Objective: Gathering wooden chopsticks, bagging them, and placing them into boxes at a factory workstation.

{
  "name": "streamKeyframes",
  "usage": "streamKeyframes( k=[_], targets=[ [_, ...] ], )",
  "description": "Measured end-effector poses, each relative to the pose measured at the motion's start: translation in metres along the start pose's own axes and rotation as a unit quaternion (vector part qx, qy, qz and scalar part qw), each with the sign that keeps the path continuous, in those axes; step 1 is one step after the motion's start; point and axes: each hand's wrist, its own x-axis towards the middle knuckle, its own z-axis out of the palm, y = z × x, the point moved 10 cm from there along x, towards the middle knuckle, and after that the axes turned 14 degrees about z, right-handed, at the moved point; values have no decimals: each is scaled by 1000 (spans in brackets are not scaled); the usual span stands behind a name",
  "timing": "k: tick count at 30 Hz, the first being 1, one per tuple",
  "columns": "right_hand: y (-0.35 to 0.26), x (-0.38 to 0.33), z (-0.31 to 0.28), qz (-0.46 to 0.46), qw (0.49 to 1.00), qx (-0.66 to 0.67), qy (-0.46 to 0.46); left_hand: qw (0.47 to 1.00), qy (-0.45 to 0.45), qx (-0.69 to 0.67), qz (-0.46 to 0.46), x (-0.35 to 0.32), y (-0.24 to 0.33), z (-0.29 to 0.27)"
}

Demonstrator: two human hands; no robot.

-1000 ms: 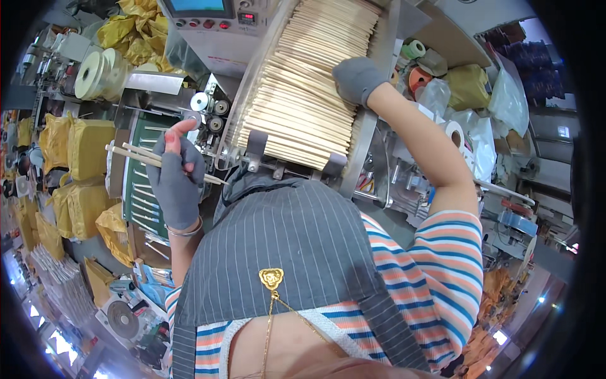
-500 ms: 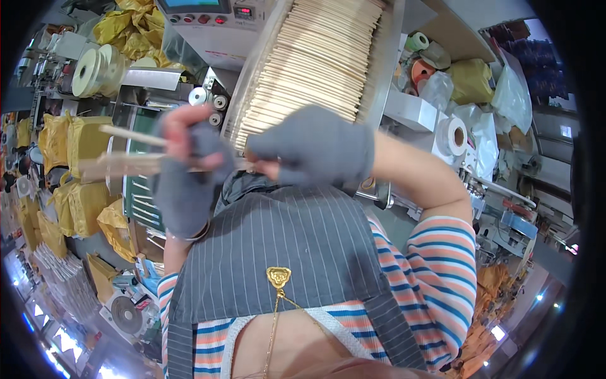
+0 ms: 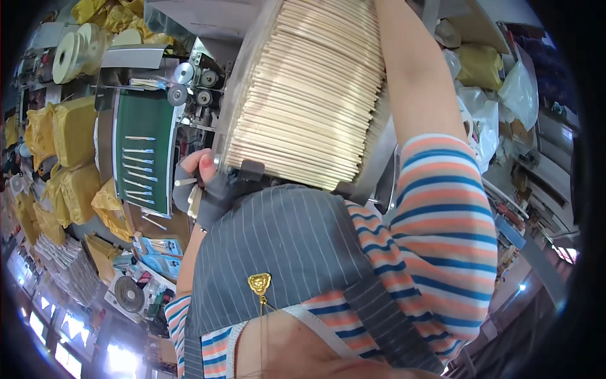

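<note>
My left hand [image 3: 208,189], in a grey fingerless glove, is closed around a few pale wooden sticks [image 3: 194,201] whose ends poke out beside the fingers. It rests low at the near left corner of a long metal-sided tray [image 3: 237,82]. Rows of pale wooden sticks [image 3: 303,114] fill that tray, lying crosswise and packed closely. My right forearm [image 3: 413,69] stretches far up along the tray's right side, and the hand itself is beyond the upper edge of the picture.
Left of the tray runs a green conveyor belt [image 3: 163,129] carrying several slim blue-ended packets. Metal rollers [image 3: 184,73] sit between belt and tray. Yellow bags [image 3: 79,129] are stacked at the far left; clear plastic bags [image 3: 519,88] hang at the right.
My hands were together at the tray's near end. The right has since reached forward out of view. The left has drawn down and back, with sticks still in it.
</note>
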Motion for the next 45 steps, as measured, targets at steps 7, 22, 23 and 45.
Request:
streamKeyframes(
  k=[7,22,23,45],
  targets=[
    [-9,-58,31,-150,987,-8,-63,994,11,43,98,8,14,2],
    [-9,-318,81,-228,953,-183,-78,991,-39,11,126,16,27,8],
    [-11,-307,84,-219,956,-190,-37,991,-38,11,129,16,27,8],
    [84,-203,-89,-151,971,178,51,985,-12,38,165,13,25,5]
  ],
)
